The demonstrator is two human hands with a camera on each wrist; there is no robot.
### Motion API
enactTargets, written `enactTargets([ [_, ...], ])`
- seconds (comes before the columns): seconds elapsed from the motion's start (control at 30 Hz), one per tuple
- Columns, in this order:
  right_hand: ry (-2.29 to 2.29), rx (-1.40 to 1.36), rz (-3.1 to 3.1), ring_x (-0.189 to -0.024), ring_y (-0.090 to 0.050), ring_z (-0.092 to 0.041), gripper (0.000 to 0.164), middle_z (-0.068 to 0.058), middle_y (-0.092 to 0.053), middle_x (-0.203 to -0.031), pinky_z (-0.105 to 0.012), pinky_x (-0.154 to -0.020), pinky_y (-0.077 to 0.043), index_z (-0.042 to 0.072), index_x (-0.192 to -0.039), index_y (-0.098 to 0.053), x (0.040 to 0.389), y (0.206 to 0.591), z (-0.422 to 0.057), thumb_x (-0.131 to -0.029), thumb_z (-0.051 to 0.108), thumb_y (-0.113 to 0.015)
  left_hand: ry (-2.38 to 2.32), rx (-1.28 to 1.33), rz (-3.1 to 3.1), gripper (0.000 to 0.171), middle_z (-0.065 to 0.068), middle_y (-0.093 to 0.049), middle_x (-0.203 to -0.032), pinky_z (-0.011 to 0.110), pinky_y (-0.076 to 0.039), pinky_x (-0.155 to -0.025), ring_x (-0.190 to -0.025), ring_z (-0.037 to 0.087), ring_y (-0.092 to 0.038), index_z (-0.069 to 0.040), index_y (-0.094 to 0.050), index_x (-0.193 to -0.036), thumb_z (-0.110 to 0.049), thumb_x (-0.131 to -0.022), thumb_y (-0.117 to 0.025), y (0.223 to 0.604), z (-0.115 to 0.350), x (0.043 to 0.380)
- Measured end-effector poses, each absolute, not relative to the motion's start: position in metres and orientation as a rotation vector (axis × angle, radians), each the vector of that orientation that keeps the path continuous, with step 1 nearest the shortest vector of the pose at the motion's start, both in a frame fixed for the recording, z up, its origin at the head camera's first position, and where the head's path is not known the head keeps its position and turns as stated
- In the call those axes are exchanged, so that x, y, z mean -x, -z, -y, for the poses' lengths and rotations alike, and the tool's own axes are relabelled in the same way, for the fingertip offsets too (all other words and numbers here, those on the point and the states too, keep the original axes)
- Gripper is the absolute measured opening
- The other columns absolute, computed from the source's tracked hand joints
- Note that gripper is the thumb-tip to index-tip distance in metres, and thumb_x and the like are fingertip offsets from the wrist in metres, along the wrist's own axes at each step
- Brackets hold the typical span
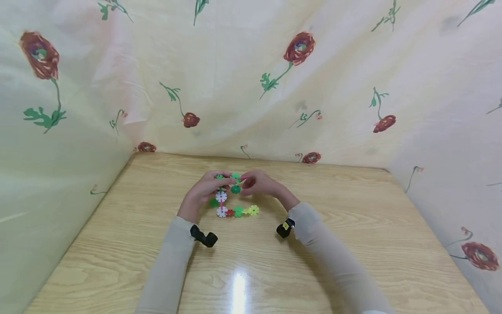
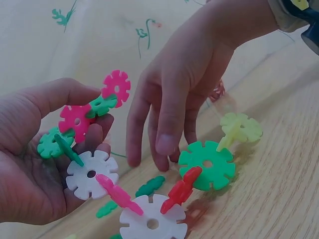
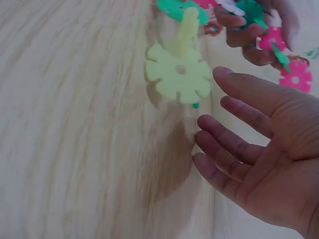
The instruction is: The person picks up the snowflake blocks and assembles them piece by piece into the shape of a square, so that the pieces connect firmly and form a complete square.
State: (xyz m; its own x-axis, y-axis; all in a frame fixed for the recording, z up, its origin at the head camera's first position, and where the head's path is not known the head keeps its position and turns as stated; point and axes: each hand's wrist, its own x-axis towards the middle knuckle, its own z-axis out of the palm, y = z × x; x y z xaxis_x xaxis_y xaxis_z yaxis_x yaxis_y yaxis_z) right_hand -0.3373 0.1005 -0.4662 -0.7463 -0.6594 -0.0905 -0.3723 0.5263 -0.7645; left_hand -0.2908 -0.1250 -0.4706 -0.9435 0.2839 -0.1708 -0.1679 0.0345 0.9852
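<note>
My left hand (image 1: 204,187) holds a chain of slotted plastic discs, the snowflake-shaped building pieces, pinching its pink disc (image 2: 76,122) and the green disc (image 2: 103,105) beside it between thumb and fingers. Another pink disc (image 2: 117,88) forms the chain's far tip. Below the hand the chain turns through white discs (image 2: 92,174), then runs by a red disc (image 2: 181,190) and a green disc (image 2: 207,165) to a yellow disc (image 3: 178,73) at the other end. My right hand (image 3: 264,144), fingers loosely bent with nothing between them, hovers beside that yellow end.
Loose on the wooden table (image 1: 353,235) lie a dark green disc (image 2: 150,185) and a lighter green one (image 2: 106,209), behind the chain in the left wrist view. A flower-printed cloth (image 1: 235,87) hangs along the table's back and sides.
</note>
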Motion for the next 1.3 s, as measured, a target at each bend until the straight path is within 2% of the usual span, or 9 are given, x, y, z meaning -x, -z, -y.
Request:
enactTargets([
  [0.17, 1.005, 0.877, -2.359, -0.1, -0.066, -0.023, 0.037, -0.017, -0.07, -0.11, -0.035, -0.089, -0.056, 0.001, -0.122, -0.066, 0.337, 0.466, -0.093, -0.089, 0.011, -0.078, -1.961, -0.129, -2.02, 0.02, 0.015, -0.068, -0.104, 0.022, -0.051, -0.063, -0.088, 0.025, -0.065, -0.006, -0.071, -0.11, -0.02, -0.097, -0.071, 0.471, 0.125, 0.291],
  [0.33, 0.977, 0.933, -2.33, -0.067, -0.047, -0.011, 0.024, -0.003, -0.054, -0.074, -0.023, -0.064, -0.041, -0.001, -0.11, -0.066, 0.342, 0.472, -0.089, -0.091, 0.008, -0.076, -1.949, -0.123, -2.04, 0.023, 0.015, -0.069, -0.106, 0.023, -0.052, -0.065, -0.092, 0.028, -0.065, -0.005, -0.072, -0.112, -0.022, -0.097, -0.071, 0.471, 0.126, 0.291],
  [0.43, 0.955, 0.93, -2.324, -0.057, -0.036, -0.009, 0.027, 0.002, -0.043, -0.063, -0.023, -0.056, -0.032, 0.001, -0.116, -0.067, 0.344, 0.473, -0.089, -0.092, 0.008, -0.075, -1.953, -0.116, -2.036, 0.024, 0.012, -0.069, -0.106, 0.023, -0.052, -0.067, -0.095, 0.029, -0.065, -0.005, -0.072, -0.114, -0.023, -0.097, -0.071, 0.471, 0.126, 0.291],
  [0.6, 0.926, 0.922, -2.346, -0.054, -0.032, -0.009, 0.041, 0.005, -0.037, -0.059, -0.023, -0.054, -0.029, 0.007, -0.133, -0.067, 0.346, 0.476, -0.09, -0.093, 0.011, -0.075, -1.981, -0.085, -2.007, 0.026, 0.004, -0.067, -0.103, 0.023, -0.053, -0.069, -0.094, 0.026, -0.064, -0.004, -0.071, -0.115, -0.023, -0.097, -0.071, 0.468, 0.126, 0.291],
  [0.83, 0.909, 0.953, -2.373, -0.054, -0.027, -0.009, 0.045, 0.006, -0.031, -0.056, -0.022, -0.056, -0.028, 0.003, -0.134, -0.066, 0.343, 0.48, -0.092, -0.092, 0.015, -0.077, -1.992, -0.025, -1.997, 0.029, 0.004, -0.064, -0.106, 0.022, -0.054, -0.07, -0.1, 0.026, -0.062, -0.004, -0.069, -0.116, -0.024, -0.096, -0.072, 0.467, 0.127, 0.29],
  [0.9, 0.922, 0.951, -2.378, -0.054, -0.027, -0.009, 0.043, 0.006, -0.032, -0.055, -0.022, -0.055, -0.028, 0.003, -0.132, -0.067, 0.341, 0.481, -0.092, -0.092, 0.015, -0.077, -1.988, -0.01, -2.007, 0.029, 0.003, -0.063, -0.106, 0.023, -0.055, -0.072, -0.103, 0.027, -0.062, -0.004, -0.069, -0.115, -0.025, -0.096, -0.073, 0.467, 0.127, 0.29],
  [0.97, 0.936, 0.955, -2.396, -0.055, -0.03, -0.009, 0.039, 0.007, -0.042, -0.056, -0.022, -0.056, -0.03, 0.003, -0.128, -0.07, 0.34, 0.482, -0.093, -0.092, 0.015, -0.077, -1.988, 0.013, -2.015, 0.028, 0.003, -0.063, -0.104, 0.024, -0.056, -0.073, -0.103, 0.027, -0.062, -0.005, -0.069, -0.113, -0.026, -0.095, -0.074, 0.467, 0.127, 0.29],
  [1.13, 0.99, 0.933, -2.448, -0.065, -0.044, -0.009, 0.026, 0.0, -0.069, -0.079, -0.021, -0.062, -0.038, 0.003, -0.114, -0.077, 0.338, 0.484, -0.097, -0.09, 0.012, -0.079, -1.991, 0.06, -2.038, 0.029, 0.004, -0.064, -0.099, 0.027, -0.058, -0.074, -0.102, 0.032, -0.065, -0.005, -0.069, -0.111, -0.025, -0.092, -0.077, 0.467, 0.127, 0.289],
  [1.3, 1.018, 0.899, -2.462, -0.07, -0.047, -0.011, 0.021, -0.003, -0.063, -0.079, -0.023, -0.065, -0.041, 0.002, -0.107, -0.077, 0.337, 0.483, -0.1, -0.088, 0.01, -0.08, -1.981, -0.005, -2.066, 0.037, 0.006, -0.069, -0.115, 0.04, -0.058, -0.093, -0.11, 0.03, -0.065, -0.003, -0.069, -0.119, -0.025, -0.091, -0.079, 0.466, 0.127, 0.289],
])
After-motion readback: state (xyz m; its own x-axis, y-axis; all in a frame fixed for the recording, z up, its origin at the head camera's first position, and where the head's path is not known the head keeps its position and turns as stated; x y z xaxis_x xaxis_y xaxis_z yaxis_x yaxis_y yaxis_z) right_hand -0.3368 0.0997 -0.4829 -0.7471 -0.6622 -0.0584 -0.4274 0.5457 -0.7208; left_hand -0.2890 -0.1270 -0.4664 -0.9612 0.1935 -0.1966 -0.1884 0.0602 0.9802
